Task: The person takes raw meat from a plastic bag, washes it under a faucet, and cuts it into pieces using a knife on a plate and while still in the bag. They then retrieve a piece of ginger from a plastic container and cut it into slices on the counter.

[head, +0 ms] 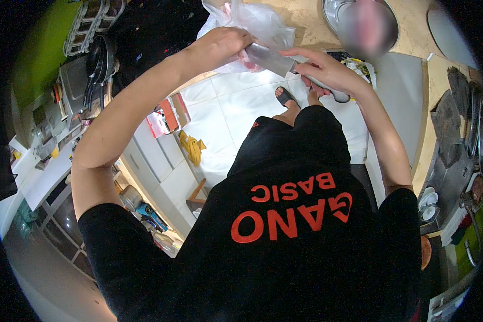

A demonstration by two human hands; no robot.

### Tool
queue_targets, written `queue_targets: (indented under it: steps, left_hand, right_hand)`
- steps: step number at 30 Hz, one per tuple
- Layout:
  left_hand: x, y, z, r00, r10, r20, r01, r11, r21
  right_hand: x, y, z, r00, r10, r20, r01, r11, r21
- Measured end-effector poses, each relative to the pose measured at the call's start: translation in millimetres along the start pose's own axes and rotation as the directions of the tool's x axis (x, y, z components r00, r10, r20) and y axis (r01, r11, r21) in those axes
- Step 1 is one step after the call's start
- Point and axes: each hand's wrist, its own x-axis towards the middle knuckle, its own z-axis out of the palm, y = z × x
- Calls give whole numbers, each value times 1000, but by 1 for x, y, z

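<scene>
In my right hand (322, 72) is a broad-bladed kitchen knife (270, 58), gripped by its pale handle. The blade points left and lies against a piece of raw pink meat (248, 65). My left hand (231, 42) is closed on that meat at the counter's edge; its fingertips are partly hidden. Behind and under the meat spreads a white translucent plastic bag (261, 20), with more pink meat showing near its top. Right of the bag stands a round metal bowl (331, 18), its contents blurred.
The stone-look counter (306, 20) carries a dark cooktop (157, 40) on the left. Below my right hand an open bin (360, 68) holds scraps. On the floor are a red and white box (165, 118) and a yellow cloth (192, 148). Pans (100, 60) hang at the left.
</scene>
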Motion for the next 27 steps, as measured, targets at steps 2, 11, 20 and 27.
queue_targets:
  steps: [2, 11, 20, 27]
  left_hand:
    - [6, -1, 0, 997, -13, 72, 7, 997, 81]
    - [9, -8, 0, 999, -33, 25, 37, 976, -213]
    - [2, -5, -7, 973, -141, 184, 150, 988, -35]
    - [8, -2, 1, 964, -159, 214, 216, 938, -272]
  right_hand:
    - [12, 0, 3, 1000, -26, -2, 26, 998, 50]
    - [31, 21, 3, 996, -69, 50, 50, 950, 309]
    - [34, 31, 0, 997, -48, 54, 29, 951, 308]
    - [40, 20, 6, 997, -57, 55, 40, 962, 270]
